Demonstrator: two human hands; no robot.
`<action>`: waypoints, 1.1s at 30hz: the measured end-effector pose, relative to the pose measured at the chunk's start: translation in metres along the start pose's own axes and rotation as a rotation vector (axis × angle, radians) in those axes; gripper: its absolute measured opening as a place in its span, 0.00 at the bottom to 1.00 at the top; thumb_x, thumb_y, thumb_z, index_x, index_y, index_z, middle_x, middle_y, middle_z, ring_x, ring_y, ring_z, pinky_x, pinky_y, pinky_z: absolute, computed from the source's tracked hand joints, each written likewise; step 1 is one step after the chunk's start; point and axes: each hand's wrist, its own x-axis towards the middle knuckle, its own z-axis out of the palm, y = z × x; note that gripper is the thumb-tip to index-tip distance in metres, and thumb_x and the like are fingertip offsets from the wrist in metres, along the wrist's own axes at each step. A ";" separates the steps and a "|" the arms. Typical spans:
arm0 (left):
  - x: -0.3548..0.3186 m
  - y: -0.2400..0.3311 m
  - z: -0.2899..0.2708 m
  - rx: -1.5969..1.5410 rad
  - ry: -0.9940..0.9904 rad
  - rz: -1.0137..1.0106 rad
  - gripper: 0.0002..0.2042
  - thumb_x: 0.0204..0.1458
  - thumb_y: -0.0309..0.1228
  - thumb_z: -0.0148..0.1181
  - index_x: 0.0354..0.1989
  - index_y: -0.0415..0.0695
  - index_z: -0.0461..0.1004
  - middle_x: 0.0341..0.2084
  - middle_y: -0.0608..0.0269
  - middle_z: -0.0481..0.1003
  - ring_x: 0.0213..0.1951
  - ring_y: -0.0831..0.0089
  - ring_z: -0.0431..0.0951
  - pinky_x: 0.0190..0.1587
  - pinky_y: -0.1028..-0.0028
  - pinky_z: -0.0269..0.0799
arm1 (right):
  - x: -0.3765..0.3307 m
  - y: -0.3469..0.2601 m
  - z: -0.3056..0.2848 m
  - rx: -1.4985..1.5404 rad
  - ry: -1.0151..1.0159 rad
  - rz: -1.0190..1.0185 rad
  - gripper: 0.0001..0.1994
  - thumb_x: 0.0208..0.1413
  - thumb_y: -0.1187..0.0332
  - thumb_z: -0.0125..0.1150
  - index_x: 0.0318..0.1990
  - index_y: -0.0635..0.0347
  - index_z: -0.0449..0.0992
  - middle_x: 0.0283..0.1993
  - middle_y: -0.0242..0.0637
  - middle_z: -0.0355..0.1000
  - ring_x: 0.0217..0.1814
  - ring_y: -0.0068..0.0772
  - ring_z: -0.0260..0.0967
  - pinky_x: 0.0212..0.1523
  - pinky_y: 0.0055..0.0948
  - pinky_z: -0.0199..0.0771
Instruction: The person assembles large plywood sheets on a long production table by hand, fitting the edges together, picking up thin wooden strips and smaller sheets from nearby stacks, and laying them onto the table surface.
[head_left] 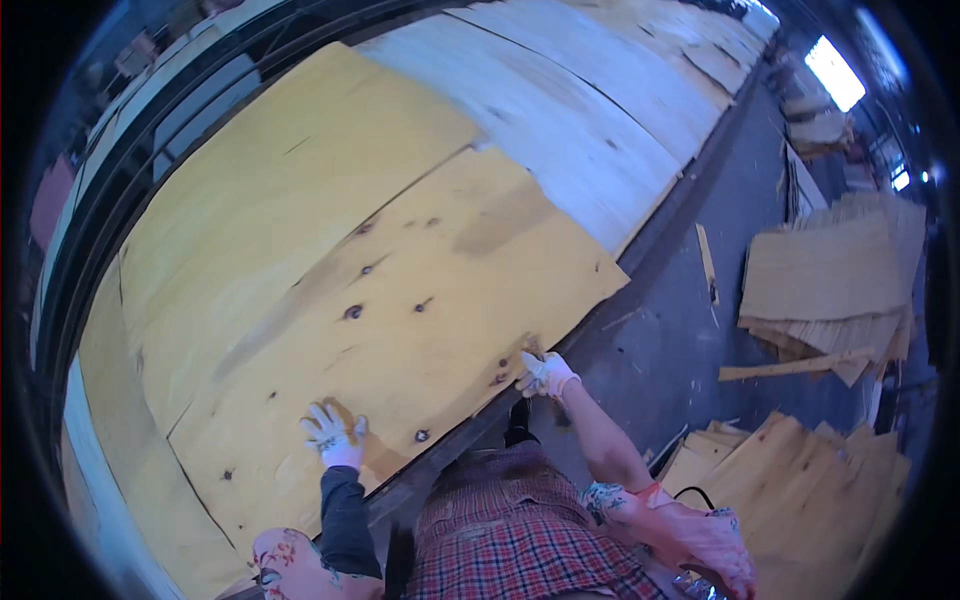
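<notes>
Both gloved hands are working one yellow veneer sheet (400, 300) lying on the long table (560, 120): left hand (334, 435) is pressing flat with fingers spread, right hand (545, 373) is pinching its near edge, apparently steadying it.

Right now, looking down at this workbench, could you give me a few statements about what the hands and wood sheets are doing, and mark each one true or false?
1. Both hands wear light-coloured gloves. True: the left hand and the right hand are both gloved.
2. The right hand is at the near edge of the yellow veneer sheet. True.
3. The left hand is lifted well clear of the sheet. False: it lies flat on the sheet's surface.
4. The sheet is free of knots. False: several dark knots dot it.
5. The floor to the right is bare. False: veneer stacks and scraps lie there.
</notes>
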 end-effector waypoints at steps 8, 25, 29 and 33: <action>0.054 0.226 -0.075 -0.448 0.105 0.912 0.33 0.51 0.48 0.47 0.61 0.41 0.50 0.62 0.46 0.46 0.64 0.47 0.41 0.60 0.44 0.31 | -0.002 -0.004 -0.121 0.581 0.405 0.031 0.25 0.46 0.42 0.57 0.32 0.59 0.68 0.19 0.29 0.62 0.19 0.26 0.63 0.18 0.20 0.64; 0.097 0.353 -0.085 0.069 -0.286 0.957 0.33 0.48 0.53 0.47 0.63 0.62 0.47 0.65 0.64 0.38 0.65 0.48 0.32 0.52 0.29 0.29 | 0.118 -0.104 -0.162 -0.532 0.886 -0.085 0.26 0.56 0.50 0.36 0.42 0.68 0.69 0.35 0.58 0.71 0.41 0.53 0.70 0.41 0.42 0.70; 0.099 0.342 -0.072 0.030 -0.239 0.981 0.34 0.49 0.53 0.46 0.63 0.53 0.48 0.65 0.60 0.38 0.64 0.45 0.34 0.52 0.29 0.32 | 0.129 -0.078 -0.165 -0.032 0.944 -0.138 0.20 0.54 0.57 0.40 0.41 0.66 0.71 0.47 0.53 0.68 0.49 0.50 0.66 0.48 0.38 0.66; 0.101 0.351 -0.070 0.009 -0.264 0.991 0.34 0.49 0.53 0.45 0.63 0.54 0.48 0.65 0.60 0.37 0.64 0.45 0.33 0.52 0.30 0.31 | 0.134 -0.097 -0.182 -0.943 0.787 -0.124 0.16 0.50 0.64 0.49 0.44 0.64 0.72 0.45 0.50 0.70 0.48 0.46 0.68 0.44 0.36 0.69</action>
